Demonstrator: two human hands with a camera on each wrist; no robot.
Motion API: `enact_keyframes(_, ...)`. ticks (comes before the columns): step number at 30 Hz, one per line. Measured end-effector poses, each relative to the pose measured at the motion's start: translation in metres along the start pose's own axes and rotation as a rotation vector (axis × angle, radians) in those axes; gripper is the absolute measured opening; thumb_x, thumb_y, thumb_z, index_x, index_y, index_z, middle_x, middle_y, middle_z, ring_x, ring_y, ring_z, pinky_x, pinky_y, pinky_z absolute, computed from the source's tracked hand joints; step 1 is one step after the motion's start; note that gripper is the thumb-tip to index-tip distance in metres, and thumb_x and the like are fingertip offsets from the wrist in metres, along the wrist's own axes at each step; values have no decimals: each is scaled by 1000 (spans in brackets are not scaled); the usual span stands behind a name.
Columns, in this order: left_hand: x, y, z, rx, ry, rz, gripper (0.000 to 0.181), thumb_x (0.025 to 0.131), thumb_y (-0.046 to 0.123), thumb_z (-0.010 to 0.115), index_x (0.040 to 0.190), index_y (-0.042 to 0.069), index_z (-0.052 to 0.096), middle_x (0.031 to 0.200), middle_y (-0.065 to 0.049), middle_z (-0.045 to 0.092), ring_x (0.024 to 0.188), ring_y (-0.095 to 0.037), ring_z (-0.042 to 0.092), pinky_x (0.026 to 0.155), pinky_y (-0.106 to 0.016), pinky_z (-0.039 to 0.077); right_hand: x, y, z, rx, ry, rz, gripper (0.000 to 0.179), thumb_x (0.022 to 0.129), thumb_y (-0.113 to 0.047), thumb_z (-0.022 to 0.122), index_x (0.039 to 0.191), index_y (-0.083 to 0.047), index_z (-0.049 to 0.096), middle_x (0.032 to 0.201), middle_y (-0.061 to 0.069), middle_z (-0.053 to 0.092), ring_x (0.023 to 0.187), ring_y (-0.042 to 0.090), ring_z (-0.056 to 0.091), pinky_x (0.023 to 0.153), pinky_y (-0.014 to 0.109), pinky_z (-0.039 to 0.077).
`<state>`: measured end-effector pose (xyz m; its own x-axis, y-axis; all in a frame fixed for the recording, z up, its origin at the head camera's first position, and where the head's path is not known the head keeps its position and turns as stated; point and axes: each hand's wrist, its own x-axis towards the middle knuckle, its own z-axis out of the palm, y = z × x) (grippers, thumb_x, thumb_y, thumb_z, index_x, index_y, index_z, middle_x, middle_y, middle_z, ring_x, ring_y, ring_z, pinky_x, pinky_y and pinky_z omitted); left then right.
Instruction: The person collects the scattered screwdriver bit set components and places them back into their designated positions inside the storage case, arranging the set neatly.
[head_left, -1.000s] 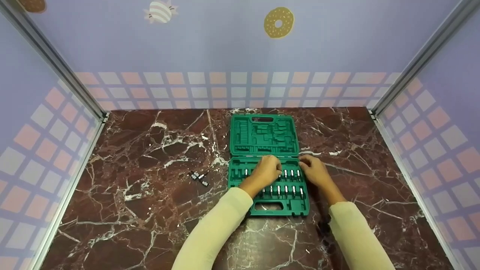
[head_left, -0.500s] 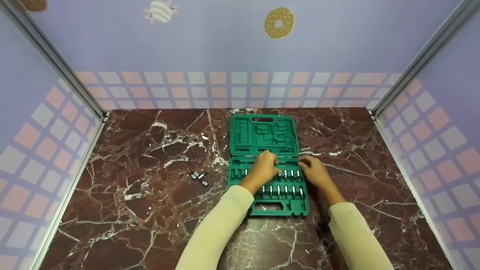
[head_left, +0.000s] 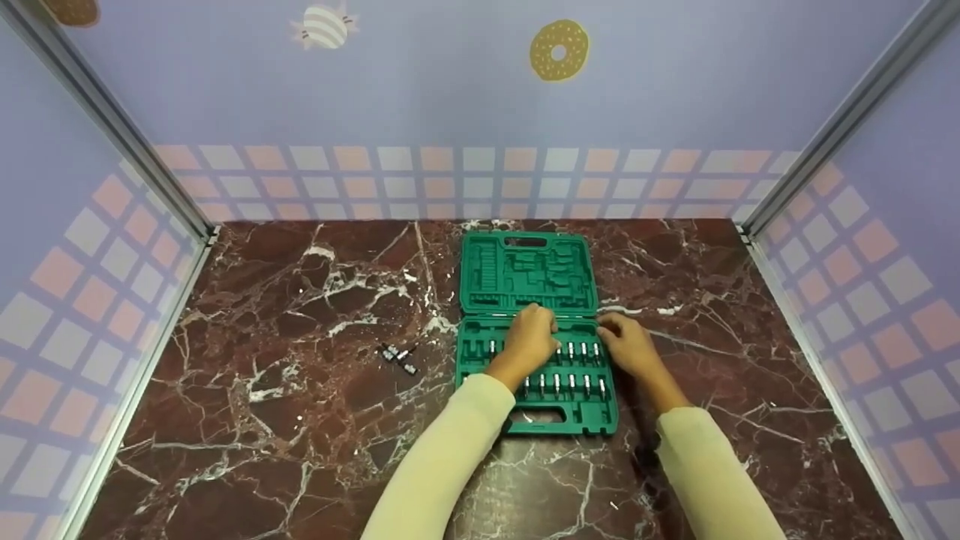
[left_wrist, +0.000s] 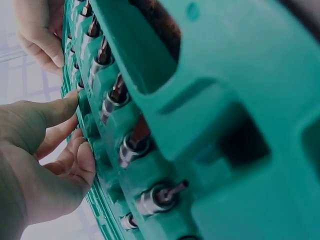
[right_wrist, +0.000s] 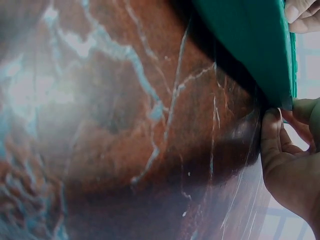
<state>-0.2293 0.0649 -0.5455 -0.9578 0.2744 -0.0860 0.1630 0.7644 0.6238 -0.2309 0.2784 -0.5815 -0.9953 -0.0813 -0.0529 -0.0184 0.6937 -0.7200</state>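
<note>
A green socket-bit case (head_left: 555,428) lies unfolded on the table, with rows of silver bit sockets (head_left: 571,384) in its near half. My left hand (head_left: 531,337) is over the back row. In the left wrist view, the left thumb and fingers (left_wrist: 60,110) close in at a slot there, pinching what seems to be a bit socket (left_wrist: 80,86), mostly hidden by the fingertips. At the case's right edge near the hinge, my right hand (head_left: 628,343) pinches the rim; the right wrist view shows its thumb and fingers (right_wrist: 272,132) at the case's corner.
Several loose bit sockets (head_left: 397,355) lie together on the marbled table (head_left: 300,420), left of the case. The case's lid (head_left: 527,270) lies back with bare moulded recesses. Patterned walls (head_left: 480,90) enclose the table at the back and both sides.
Over the back row, my left hand has shifted slightly back and left, uncovering a socket beside its thumb. The right hand stays at the case's edge.
</note>
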Motion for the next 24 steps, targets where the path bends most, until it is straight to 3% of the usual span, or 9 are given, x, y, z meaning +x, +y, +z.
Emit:
enact_keyframes(6,-4,-2,0,2,20,34,15,92,14,79,104,6,72,108,-8,64,104,-25,64,84,-38,57,0,0,1,-1,1,-8,28,105,-11,58,127,3,65,124,27,68,114,43,64,99,58,50)
enact_keyframes(17,-7,-6,-5,-49,-45,66,28,95,19,76,118,4,71,123,-13,63,119,-30,61,92,-41,56,-1,2,0,12,-15,18,29,106,-12,56,130,2,64,128,26,66,116,42,63,99,58,50)
enact_keyframes(24,-15,-11,-20,-163,-69,108,34,96,19,75,127,5,68,119,-14,60,103,-24,57,85,-39,53,-1,3,2,13,4,11,27,105,-11,57,128,2,65,126,26,67,115,41,63,99,58,50)
